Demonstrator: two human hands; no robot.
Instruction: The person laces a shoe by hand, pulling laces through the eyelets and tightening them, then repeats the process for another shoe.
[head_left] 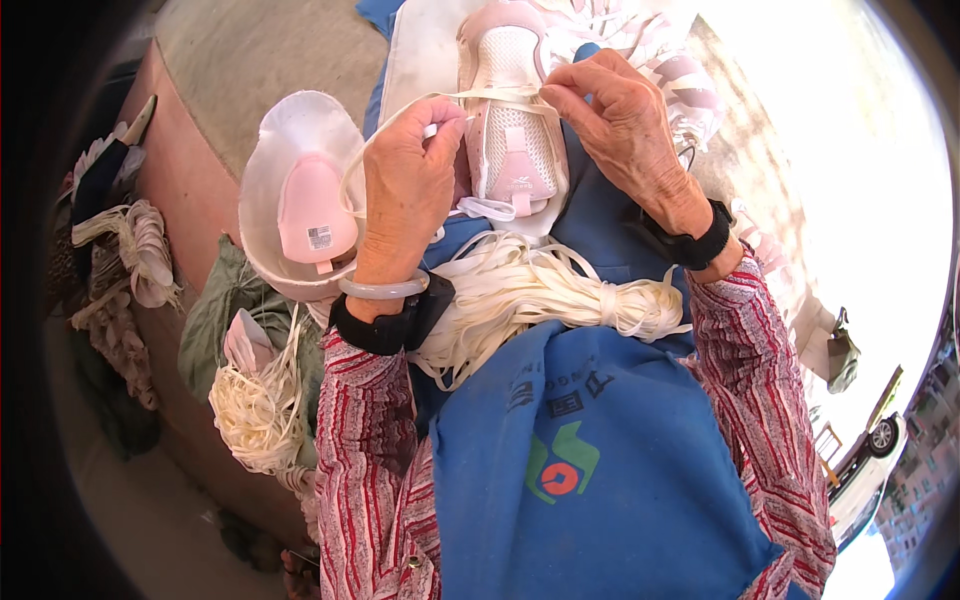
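Nearest me, a blue apron point(590, 420) covers the lap, and just beyond it a loose bundle of cream shoelaces point(560, 290) lies across the person's front, gathered toward its right end; I'd guess that keeps the strands together and within easy reach. To the left hangs another lace bundle point(255, 415), more tangled.

Farther out on the left, a white tub-like holder point(262, 200) contains a pink insole point(318, 210), perhaps to keep it apart from the laces.

Straight ahead, between the two hands, I see the pink-and-white mesh shoe point(517, 130), its tongue toward the person and its toe pointing away, which seems to leave the lacing area open to both sides. The right hand point(625, 120) pinches a single shoelace point(500, 92) between thumb and forefinger at the shoe's right edge. The left hand point(405, 170) is curled, thumb against forefinger, apparently pinching lace too; its fingers hide the exact grip. The strand spans the shoe, probably held up for control.

Beyond, at far right, lie more pink-and-white shoes point(690, 90).
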